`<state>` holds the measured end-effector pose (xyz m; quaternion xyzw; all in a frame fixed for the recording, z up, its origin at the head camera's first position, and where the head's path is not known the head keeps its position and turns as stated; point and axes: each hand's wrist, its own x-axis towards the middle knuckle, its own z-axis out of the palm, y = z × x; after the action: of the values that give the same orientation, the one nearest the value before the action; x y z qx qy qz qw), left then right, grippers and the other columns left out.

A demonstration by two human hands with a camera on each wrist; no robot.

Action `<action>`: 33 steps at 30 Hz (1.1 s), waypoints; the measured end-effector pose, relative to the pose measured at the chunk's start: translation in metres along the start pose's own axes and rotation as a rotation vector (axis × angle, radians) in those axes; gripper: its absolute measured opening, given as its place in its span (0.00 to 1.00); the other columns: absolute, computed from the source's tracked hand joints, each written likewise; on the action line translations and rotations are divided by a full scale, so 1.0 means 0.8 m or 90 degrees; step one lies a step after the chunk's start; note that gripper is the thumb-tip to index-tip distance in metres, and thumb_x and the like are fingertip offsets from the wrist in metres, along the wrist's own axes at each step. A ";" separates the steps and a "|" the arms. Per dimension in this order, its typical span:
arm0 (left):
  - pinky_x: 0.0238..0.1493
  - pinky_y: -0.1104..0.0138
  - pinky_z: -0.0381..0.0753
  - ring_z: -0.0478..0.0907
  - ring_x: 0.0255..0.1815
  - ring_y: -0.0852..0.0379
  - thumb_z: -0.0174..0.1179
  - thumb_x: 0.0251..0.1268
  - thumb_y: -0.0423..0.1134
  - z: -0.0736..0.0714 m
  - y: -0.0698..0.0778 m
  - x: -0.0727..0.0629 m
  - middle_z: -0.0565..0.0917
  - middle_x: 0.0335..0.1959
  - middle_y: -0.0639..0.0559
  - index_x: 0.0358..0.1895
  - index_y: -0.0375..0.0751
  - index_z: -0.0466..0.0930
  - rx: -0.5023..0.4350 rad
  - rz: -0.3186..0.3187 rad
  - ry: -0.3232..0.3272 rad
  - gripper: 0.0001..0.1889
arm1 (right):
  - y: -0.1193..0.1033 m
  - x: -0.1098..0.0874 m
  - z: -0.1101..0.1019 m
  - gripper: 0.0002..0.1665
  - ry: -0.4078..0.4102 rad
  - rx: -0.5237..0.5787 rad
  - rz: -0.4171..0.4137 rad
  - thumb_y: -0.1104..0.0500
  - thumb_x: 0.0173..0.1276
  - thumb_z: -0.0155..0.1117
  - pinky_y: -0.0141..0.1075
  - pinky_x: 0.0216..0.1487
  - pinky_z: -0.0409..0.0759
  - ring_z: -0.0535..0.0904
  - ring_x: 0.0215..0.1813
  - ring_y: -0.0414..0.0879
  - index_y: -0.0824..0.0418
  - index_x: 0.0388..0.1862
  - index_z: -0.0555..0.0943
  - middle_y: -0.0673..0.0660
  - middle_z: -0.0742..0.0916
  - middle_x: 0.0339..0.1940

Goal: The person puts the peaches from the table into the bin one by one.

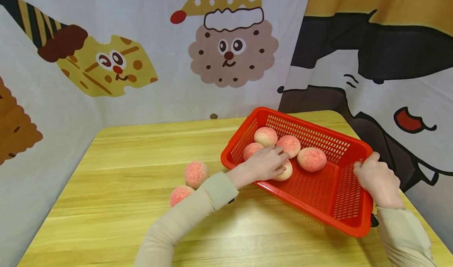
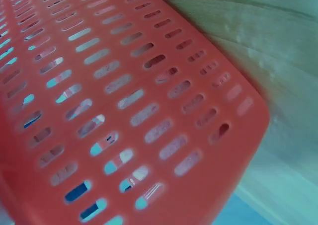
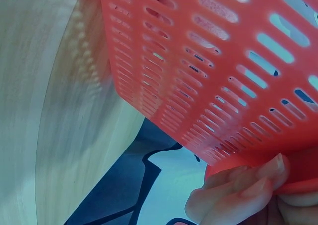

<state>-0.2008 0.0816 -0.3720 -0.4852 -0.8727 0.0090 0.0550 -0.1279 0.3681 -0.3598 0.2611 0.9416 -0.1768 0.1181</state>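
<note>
A red slatted plastic basket [image 1: 318, 216] stands tilted, its right end raised; the right wrist view shows the slotted outside of the basket [image 3: 164, 81]. My right hand [image 1: 380, 178] grips the rim at the right end, its fingers [image 3: 243, 195] curled over the edge. Reaching in over the near rim, my left hand [image 1: 265, 164] holds a peach [image 1: 286, 171], pale side showing, partly covered by the hand. Around it in the basket lie a pink peach [image 1: 312, 159] and several more, such as one peach [image 1: 266, 135] at the back. The left wrist view shows only basket slots [image 2: 124, 101].
Two peaches, one upper [image 1: 196, 174] and one lower [image 1: 181, 195], sit on the wooden table [image 1: 124, 172] left of the basket, the lower partly behind my left sleeve. A printed curtain [image 1: 159, 62] hangs along the table's back and sides.
</note>
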 end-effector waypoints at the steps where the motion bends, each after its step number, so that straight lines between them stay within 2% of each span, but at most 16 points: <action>1: 0.47 0.69 0.76 0.76 0.43 0.57 0.52 0.69 0.48 -0.001 0.000 -0.003 0.79 0.45 0.55 0.54 0.49 0.76 0.007 0.001 0.008 0.15 | 0.000 0.000 0.000 0.36 0.000 0.000 -0.001 0.54 0.72 0.40 0.42 0.21 0.80 0.79 0.17 0.50 0.86 0.59 0.46 0.73 0.76 0.28; 5: 0.47 0.67 0.76 0.76 0.44 0.56 0.50 0.71 0.48 -0.008 -0.002 -0.016 0.79 0.45 0.55 0.52 0.50 0.78 0.023 -0.007 0.029 0.14 | 0.000 0.000 0.000 0.36 0.005 -0.003 -0.003 0.54 0.72 0.40 0.42 0.21 0.79 0.79 0.18 0.50 0.86 0.58 0.47 0.72 0.76 0.28; 8: 0.44 0.67 0.77 0.76 0.44 0.54 0.50 0.71 0.49 -0.013 -0.006 -0.029 0.79 0.46 0.54 0.51 0.49 0.78 0.025 -0.022 0.044 0.13 | 0.001 -0.001 0.000 0.35 0.010 -0.006 -0.006 0.54 0.72 0.40 0.42 0.21 0.79 0.78 0.18 0.51 0.85 0.57 0.48 0.72 0.76 0.27; 14: 0.46 0.66 0.77 0.77 0.43 0.53 0.54 0.68 0.46 -0.021 -0.019 -0.064 0.80 0.43 0.52 0.44 0.47 0.79 0.032 -0.037 0.074 0.10 | 0.003 0.000 0.000 0.35 0.008 -0.003 -0.009 0.54 0.72 0.40 0.42 0.21 0.79 0.78 0.18 0.50 0.85 0.58 0.48 0.72 0.76 0.27; 17: 0.39 0.66 0.78 0.76 0.39 0.52 0.56 0.66 0.44 -0.027 -0.029 -0.085 0.80 0.41 0.52 0.43 0.46 0.79 0.015 -0.066 0.076 0.09 | 0.003 0.000 0.000 0.35 0.007 -0.001 -0.009 0.54 0.72 0.40 0.42 0.21 0.79 0.79 0.18 0.50 0.85 0.58 0.47 0.72 0.76 0.27; 24: 0.34 0.64 0.77 0.74 0.32 0.53 0.60 0.63 0.38 -0.035 -0.059 -0.133 0.79 0.32 0.49 0.37 0.40 0.76 -0.049 -0.115 0.117 0.06 | 0.003 0.001 0.001 0.36 0.010 -0.005 -0.012 0.54 0.72 0.40 0.42 0.21 0.79 0.78 0.18 0.50 0.86 0.59 0.47 0.73 0.76 0.28; 26: 0.32 0.65 0.77 0.74 0.30 0.55 0.59 0.63 0.36 -0.037 -0.068 -0.146 0.78 0.30 0.50 0.35 0.40 0.75 -0.069 -0.127 0.113 0.04 | 0.002 0.001 0.001 0.36 0.007 -0.003 -0.010 0.54 0.72 0.40 0.42 0.21 0.79 0.79 0.18 0.50 0.86 0.59 0.46 0.73 0.76 0.28; 29: 0.31 0.65 0.77 0.75 0.31 0.55 0.58 0.65 0.38 -0.040 -0.079 -0.161 0.77 0.30 0.50 0.37 0.39 0.76 -0.082 -0.154 0.083 0.05 | 0.002 0.002 0.001 0.36 0.005 -0.001 -0.008 0.54 0.72 0.40 0.42 0.21 0.79 0.79 0.18 0.50 0.86 0.59 0.46 0.73 0.76 0.28; 33: 0.36 0.60 0.80 0.78 0.38 0.49 0.60 0.64 0.42 -0.044 -0.088 -0.175 0.80 0.37 0.47 0.45 0.38 0.77 -0.090 -0.215 -0.011 0.12 | 0.001 0.001 0.001 0.36 0.004 -0.002 -0.005 0.54 0.72 0.40 0.41 0.21 0.79 0.79 0.18 0.50 0.86 0.59 0.47 0.72 0.76 0.28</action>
<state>-0.1833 -0.0755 -0.3447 -0.3345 -0.9405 -0.0577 0.0142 -0.1279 0.3690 -0.3613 0.2576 0.9434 -0.1747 0.1148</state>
